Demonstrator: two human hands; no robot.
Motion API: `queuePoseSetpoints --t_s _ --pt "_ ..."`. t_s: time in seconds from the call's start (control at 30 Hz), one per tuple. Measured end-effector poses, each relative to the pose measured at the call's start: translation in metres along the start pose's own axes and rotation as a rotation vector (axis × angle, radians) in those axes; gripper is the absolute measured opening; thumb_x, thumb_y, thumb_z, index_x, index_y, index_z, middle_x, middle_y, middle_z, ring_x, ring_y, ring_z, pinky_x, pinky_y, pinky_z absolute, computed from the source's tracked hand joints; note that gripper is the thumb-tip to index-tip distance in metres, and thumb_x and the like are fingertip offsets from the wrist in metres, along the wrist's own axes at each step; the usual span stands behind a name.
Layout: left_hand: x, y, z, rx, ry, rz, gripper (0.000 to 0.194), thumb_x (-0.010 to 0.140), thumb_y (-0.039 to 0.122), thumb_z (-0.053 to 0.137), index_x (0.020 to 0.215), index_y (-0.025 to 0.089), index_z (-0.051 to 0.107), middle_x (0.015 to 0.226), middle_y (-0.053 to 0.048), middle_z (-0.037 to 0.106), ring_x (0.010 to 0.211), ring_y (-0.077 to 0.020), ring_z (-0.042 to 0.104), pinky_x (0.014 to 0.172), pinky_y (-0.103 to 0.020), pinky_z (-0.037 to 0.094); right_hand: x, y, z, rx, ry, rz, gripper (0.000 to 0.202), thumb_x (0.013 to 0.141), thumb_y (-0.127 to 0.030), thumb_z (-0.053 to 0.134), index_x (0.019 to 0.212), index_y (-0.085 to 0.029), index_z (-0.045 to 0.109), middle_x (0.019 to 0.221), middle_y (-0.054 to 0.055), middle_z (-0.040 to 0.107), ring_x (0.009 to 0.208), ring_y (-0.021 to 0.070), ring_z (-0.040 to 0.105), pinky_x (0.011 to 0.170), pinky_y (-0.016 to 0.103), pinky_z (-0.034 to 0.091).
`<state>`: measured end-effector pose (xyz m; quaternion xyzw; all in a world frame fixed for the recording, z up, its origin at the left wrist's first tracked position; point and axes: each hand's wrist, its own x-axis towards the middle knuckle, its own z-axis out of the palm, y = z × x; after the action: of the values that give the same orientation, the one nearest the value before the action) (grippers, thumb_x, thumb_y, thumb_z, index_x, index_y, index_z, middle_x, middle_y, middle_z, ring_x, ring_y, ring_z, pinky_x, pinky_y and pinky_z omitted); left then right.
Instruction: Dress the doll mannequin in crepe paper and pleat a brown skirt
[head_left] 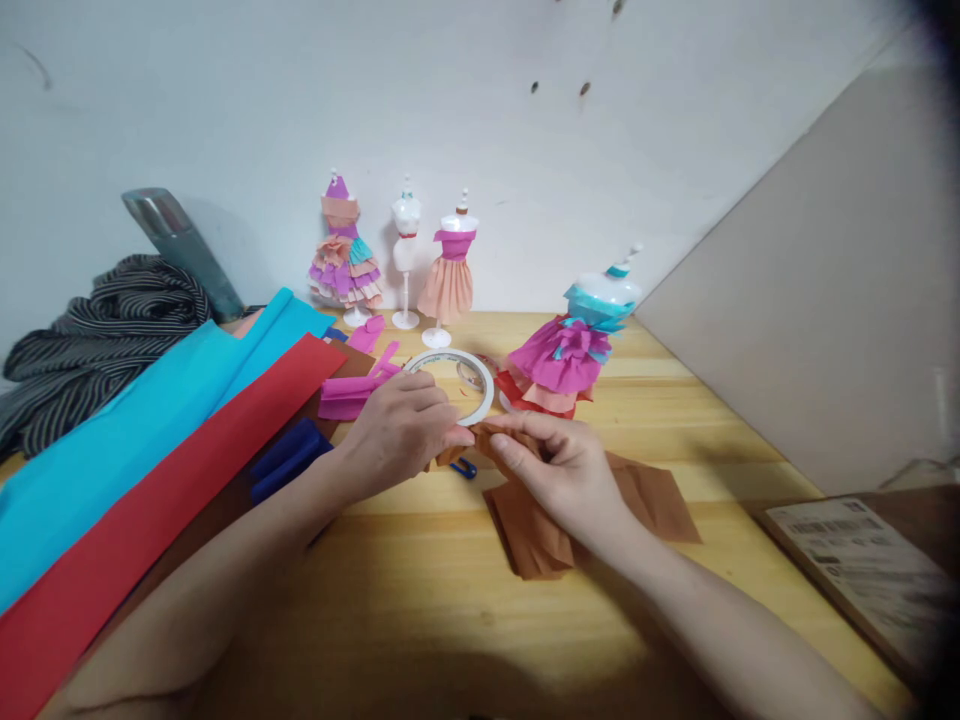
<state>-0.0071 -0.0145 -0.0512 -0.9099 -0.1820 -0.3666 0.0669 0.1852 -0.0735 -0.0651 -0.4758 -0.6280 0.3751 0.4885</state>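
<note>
Both hands pinch the top edge of a gathered brown crepe paper strip (pixel 531 525) over the middle of the table. My left hand (pixel 409 425) is closed on the strip's left end, beside a white tape roll (pixel 486 385). My right hand (pixel 562 465) has thumb and forefinger closed on the strip's pleats. The rest of the brown paper hangs below and to the right of my right hand. Blue-handled scissors (pixel 465 468), mostly hidden, lie under my left hand.
Dressed mini mannequins (pixel 343 250) stand at the back, one with a magenta skirt (pixel 559 355) nearer on the right. Turquoise (pixel 180 375) and red paper (pixel 187 490), striped cloth (pixel 142 310) and a bottle (pixel 184 245) lie left. A labelled package (pixel 862 560) sits right.
</note>
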Motion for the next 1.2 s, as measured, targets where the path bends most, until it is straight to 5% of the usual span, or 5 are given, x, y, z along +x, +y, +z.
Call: queuePoseSetpoints --t_s 0.23,0.57,1.2 --pt "0.0007 0.0051 -0.0001 0.055 0.037 0.029 0.040 0.095 0.031 0.051 0.059 0.015 0.052 0.057 0.000 0.055 0.059 -0.0136 0.042 0.060 -0.027 0.037 0.0057 -0.0055 0.0027 0.017 0.044 0.029 0.012 0.074 -0.026 0.068 0.069 -0.016 0.072 0.065 0.004 0.072 0.056 0.0134 0.062 0.054 0.024 0.051" --pt "-0.0015 0.0013 0.0039 0.179 0.068 0.098 0.040 0.095 0.028 0.053 0.058 0.016 0.047 0.055 0.001 0.049 0.059 -0.0137 0.038 0.057 -0.028 0.031 0.0004 -0.0092 0.0040 -0.053 0.037 -0.023 0.012 0.075 -0.026 0.066 0.068 -0.017 0.070 0.064 0.003 0.071 0.056 0.0140 0.061 0.054 0.025 0.051" --pt "-0.0002 0.0032 0.0000 -0.166 -0.023 -0.068 0.047 0.097 0.037 0.046 0.056 0.016 0.050 0.056 0.001 0.051 0.059 -0.0121 0.044 0.061 -0.025 0.037 0.0001 -0.0058 -0.0005 -0.201 0.085 -0.126 0.012 0.081 -0.025 0.061 0.073 -0.018 0.069 0.065 0.002 0.070 0.057 0.0144 0.060 0.057 0.027 0.049"
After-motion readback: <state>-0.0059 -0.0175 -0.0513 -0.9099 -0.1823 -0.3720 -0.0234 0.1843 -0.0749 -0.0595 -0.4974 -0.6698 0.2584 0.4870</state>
